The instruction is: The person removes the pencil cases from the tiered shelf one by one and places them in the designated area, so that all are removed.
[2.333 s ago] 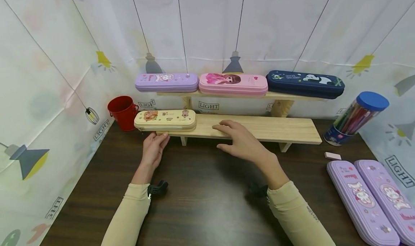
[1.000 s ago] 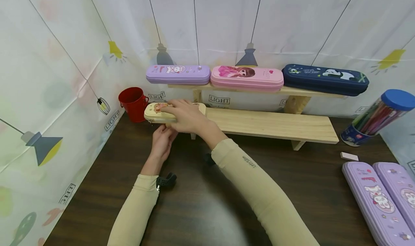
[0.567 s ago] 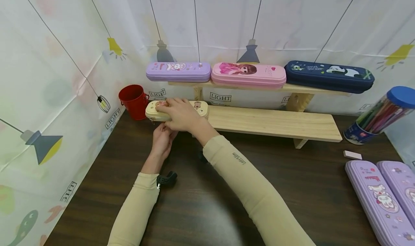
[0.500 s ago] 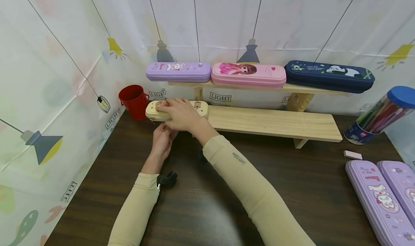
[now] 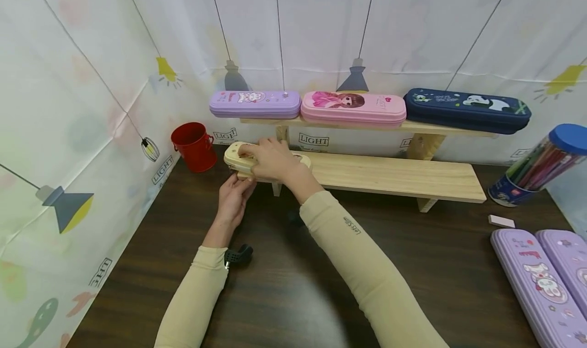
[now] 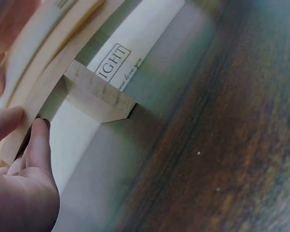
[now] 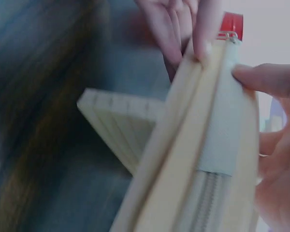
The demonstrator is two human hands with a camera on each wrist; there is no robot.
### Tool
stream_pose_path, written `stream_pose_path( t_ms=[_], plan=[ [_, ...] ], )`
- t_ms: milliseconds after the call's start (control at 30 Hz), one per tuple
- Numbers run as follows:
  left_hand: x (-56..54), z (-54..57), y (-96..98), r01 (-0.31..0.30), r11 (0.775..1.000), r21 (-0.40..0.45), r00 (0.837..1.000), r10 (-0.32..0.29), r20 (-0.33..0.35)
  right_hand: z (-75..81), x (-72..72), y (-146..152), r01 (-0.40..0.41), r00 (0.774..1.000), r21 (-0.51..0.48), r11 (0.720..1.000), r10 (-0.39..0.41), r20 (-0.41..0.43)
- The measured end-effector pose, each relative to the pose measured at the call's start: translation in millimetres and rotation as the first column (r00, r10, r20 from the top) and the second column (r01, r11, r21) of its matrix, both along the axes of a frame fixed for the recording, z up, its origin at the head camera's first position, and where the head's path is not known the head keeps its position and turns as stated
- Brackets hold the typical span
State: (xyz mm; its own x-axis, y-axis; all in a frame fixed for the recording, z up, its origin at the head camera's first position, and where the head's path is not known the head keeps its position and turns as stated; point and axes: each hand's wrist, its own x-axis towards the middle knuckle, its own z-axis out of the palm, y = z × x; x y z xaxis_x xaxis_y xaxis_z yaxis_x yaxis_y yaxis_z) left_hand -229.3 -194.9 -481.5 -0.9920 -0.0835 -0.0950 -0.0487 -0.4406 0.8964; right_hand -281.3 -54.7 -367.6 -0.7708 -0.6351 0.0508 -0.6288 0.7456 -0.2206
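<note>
A cream-yellow zippered pencil case [image 5: 233,157] lies at the left end of the lower board of a wooden shelf [image 5: 394,175]. My right hand [image 5: 276,159] grips the case from above and covers its middle. In the right wrist view, the thumb rests against the zipper side of the pencil case [image 7: 222,116]. My left hand [image 5: 232,201] pinches the left end of the lower board below the case. Its thumb lies over the board's edge and its fingers are underneath, as the left wrist view shows with the left hand [image 6: 31,188].
On the upper board sit a lilac pencil case [image 5: 254,105], a pink one [image 5: 353,108] and a navy one [image 5: 468,111]. A red bucket [image 5: 194,148] stands left. At right are a pen tub [image 5: 534,169], an eraser [image 5: 501,221] and two lilac cases [image 5: 536,282].
My right hand has come over from above the board and taken hold of the yellow pencil case. The case has shifted a little right, baring the board's left end. The left hand stays there.
</note>
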Motion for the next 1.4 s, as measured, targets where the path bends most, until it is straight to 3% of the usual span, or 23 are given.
stream_pose_path(
  t_ms=[400,867,1267,1400],
  plan=[
    [-0.9,0.6,4.4,-0.023,1.0,-0.001,0.999,0.023,0.028,0.9,5.6,24.0,0.031,0.996,-0.069,0.997,-0.026,0.083],
    [-0.4,3.2,4.2,-0.019,0.999,0.029,0.999,0.018,0.03,-4.0,21.1,56.5,0.104,0.99,-0.123,0.987,-0.091,0.106],
    [-1.9,5.1,5.3,-0.032,0.997,0.068,0.998,0.027,0.061,-10.0,40.2,89.3,0.161,0.985,-0.161,0.974,-0.149,0.085],
    [-3.5,4.7,7.2,-0.021,0.998,0.062,0.997,0.017,0.072,-12.6,49.2,103.1,0.156,0.988,-0.181,0.971,-0.152,0.037]
  ],
)
